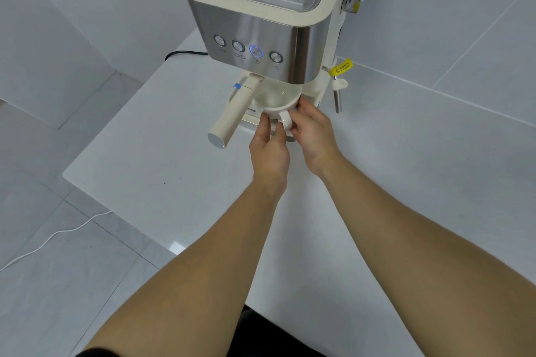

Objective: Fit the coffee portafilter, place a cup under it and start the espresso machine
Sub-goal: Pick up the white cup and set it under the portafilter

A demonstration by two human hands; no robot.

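A cream and steel espresso machine [261,23] stands at the back of the white counter. Its portafilter sits in the group head, the cream handle [232,113] pointing toward me and to the left. A white cup [275,101] rests on the drip tray under the head, its loop handle facing me. My left hand [269,145] pinches the cup's front and handle from the left. My right hand [313,130] holds the cup's right side. One round button [256,51] on the front panel glows blue; the three others are unlit.
A steam wand [336,95] with a yellow tag [342,66] hangs at the machine's right. A black power cord [185,53] runs off behind to the left. The counter's edge [87,191] drops to a tiled floor with a white cable [58,235].
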